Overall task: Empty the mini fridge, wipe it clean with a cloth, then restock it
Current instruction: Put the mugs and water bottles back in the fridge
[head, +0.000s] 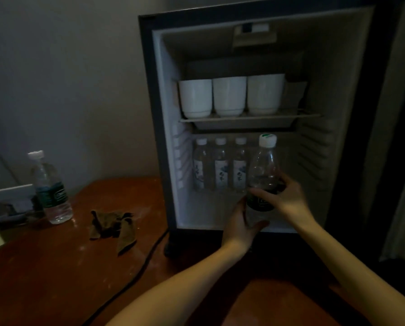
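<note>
Nearest the camera, two bare forearms reach over the brown worktop (55,278) toward the open mini fridge (149,114), which stands on it at the back right. Both hands meet on one clear bottle (263,170) with a white cap and a dark label. It is held upright at the mouth of the lower compartment, just right of the row inside. The left hand (240,228) cups the base from below and from the left, fingers curled round it. The right hand (288,198) wraps the labelled middle, thumb across the front. Neither hand is empty: both grasp the same bottle. Support underneath plus a grip on the waist looks meant to keep it upright over the sill.

Left of the hands a black cord (135,274) runs over the worktop to the fridge's foot. A crumpled brown cloth (113,228) lies loose beside it, touched by no one but within reach for wiping. Farther left a second large bottle (52,191) stands apart from the fridge.

Inside, three small bottles (221,165) stand side by side at the back of the lower compartment. Above them, three white cups (229,95) sit in a row on the shelf (243,120), with a dark box (243,64) behind. Whether the held bottle is going in or coming out cannot be told; the tidy rows and idle cloth suggest restocking.
</note>
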{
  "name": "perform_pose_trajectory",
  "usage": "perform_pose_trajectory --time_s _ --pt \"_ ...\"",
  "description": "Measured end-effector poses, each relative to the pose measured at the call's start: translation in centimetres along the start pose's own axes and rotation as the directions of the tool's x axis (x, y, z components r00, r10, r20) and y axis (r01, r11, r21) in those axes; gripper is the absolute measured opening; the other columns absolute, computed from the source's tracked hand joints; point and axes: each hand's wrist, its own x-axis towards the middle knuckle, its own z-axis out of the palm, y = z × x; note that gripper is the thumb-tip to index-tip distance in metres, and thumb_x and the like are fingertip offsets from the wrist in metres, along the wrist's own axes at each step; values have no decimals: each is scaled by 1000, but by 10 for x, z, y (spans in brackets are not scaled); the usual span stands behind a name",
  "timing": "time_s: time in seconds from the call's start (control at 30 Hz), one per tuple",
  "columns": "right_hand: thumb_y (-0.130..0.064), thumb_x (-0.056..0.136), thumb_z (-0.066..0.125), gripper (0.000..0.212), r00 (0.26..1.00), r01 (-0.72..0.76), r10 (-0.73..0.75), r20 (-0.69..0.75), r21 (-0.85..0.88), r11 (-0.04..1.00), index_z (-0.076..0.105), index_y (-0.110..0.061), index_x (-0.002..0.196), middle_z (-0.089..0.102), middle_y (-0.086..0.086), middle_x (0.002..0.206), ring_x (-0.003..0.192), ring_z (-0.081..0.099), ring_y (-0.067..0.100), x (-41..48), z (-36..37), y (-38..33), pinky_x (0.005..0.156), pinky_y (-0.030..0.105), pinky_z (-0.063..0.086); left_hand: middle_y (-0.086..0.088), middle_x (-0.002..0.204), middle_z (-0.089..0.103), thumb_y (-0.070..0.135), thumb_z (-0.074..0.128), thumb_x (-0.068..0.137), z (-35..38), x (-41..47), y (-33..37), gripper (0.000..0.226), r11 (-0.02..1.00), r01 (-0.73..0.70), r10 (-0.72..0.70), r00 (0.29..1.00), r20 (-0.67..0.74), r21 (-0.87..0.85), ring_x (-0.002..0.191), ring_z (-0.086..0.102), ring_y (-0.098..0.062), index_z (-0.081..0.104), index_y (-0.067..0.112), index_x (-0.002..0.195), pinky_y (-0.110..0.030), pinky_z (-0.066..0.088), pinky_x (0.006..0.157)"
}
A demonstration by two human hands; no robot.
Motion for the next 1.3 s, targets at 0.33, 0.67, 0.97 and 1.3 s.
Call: perform_pose_trajectory --time_s 0.33,0.67,0.97,1.3 --pt "-11 72 82 64 999 12 -12 -40 3 1000 51 -18 127 59 -20 101 88 58 -8 -7 6 26 77 10 46 8 121 64 20 75 81 0 15 -16 52 994 -78 79 997 -12 78 114 59 -7 55 26 129 -28 49 98" --pt "-2 76 77 65 998 -42 44 -46 55 998 46 -7 134 52 -3 117 110 50 11 63 15 42 90 22 42 8 109 63 12 62 92 9 68 -16 18 967 -96 99 995 -1 237 103 56 -5 61 23 106 0 38 79" --pt "-1 75 76 72 995 -84 85 -57 4 996 43 -6 139 52 13 137 125 49 24 101 20 61 95 28 41 -6 120 64 8 59 91 9 98 -19 28 937 -119 83 989 123 327 113 57 -20 61 13 118 -21 42 87" --pt "-49 82 67 77 953 80 -129 -273 -184 980 36 -20 145 40 6 148 137 37 20 60 38 49 112 44 34 -6 135 56 6 65 88 -33 61 -5 57 941 -161 136 986 101 297 124 53 -20 45 12 141 -30 43 103"
